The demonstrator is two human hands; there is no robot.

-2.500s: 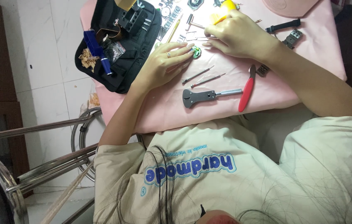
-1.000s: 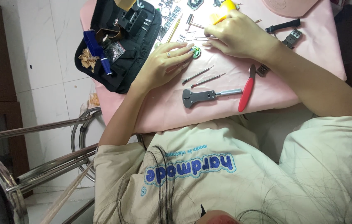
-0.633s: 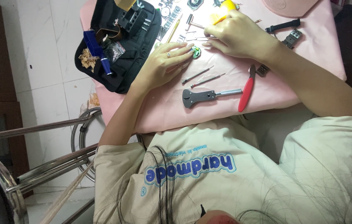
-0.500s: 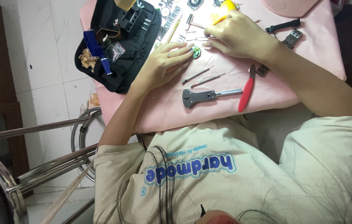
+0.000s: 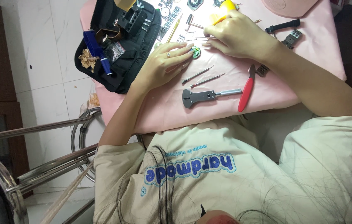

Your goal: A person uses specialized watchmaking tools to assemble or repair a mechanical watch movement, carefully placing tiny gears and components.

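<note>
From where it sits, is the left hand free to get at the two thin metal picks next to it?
Probably yes. The left hand lies flat on the pink cloth, the thin picks lie bare just beside its fingertips, and nothing sits between.

Bright, even indoor light, glare on the pink cloth point(image 5: 309, 62), sharp focus.

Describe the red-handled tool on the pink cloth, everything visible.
The red-handled tool looks like slim pliers or cutters: glossy red, seemingly plastic-coated handles tapering to a small dark metal head. It lies closed and flat on the pink cloth, nearly upright in the picture, beside a grey metal tool. No hand touches it.
</note>
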